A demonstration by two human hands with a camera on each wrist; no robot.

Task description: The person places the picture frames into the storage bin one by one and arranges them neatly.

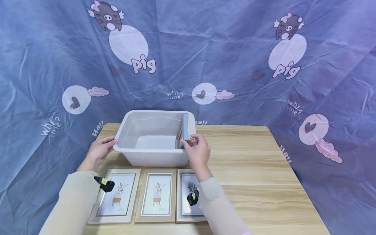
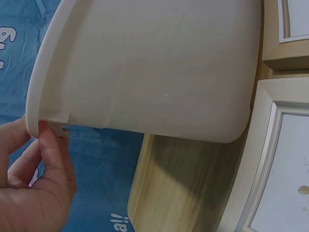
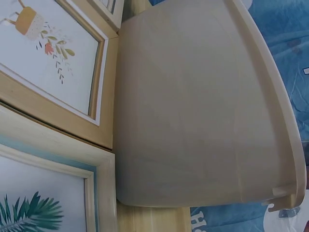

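Observation:
A white plastic bin [image 1: 155, 158] stands at the back of the table, its open top facing up. Several picture frames [image 1: 185, 126] stand on edge inside, against the bin's right end. My left hand [image 1: 100, 150] pinches the rim at the left front corner; the left wrist view shows thumb and fingers about the lip [image 2: 34, 108]. At the right front corner, my right hand [image 1: 200, 152] pinches the near end of the upright frames between thumb and fingers. The right wrist view shows mostly the bin's outer wall [image 3: 193, 106], so that grip is hidden there.
Three framed pictures lie face up in a row before the bin: a white-framed plant print [image 1: 118, 195], a tan-framed one [image 1: 156, 195] and a palm-leaf print [image 1: 189, 210] partly behind my right sleeve. Bare wooden tabletop [image 1: 249, 176] extends right. A blue cloth [image 1: 182, 65] hangs behind.

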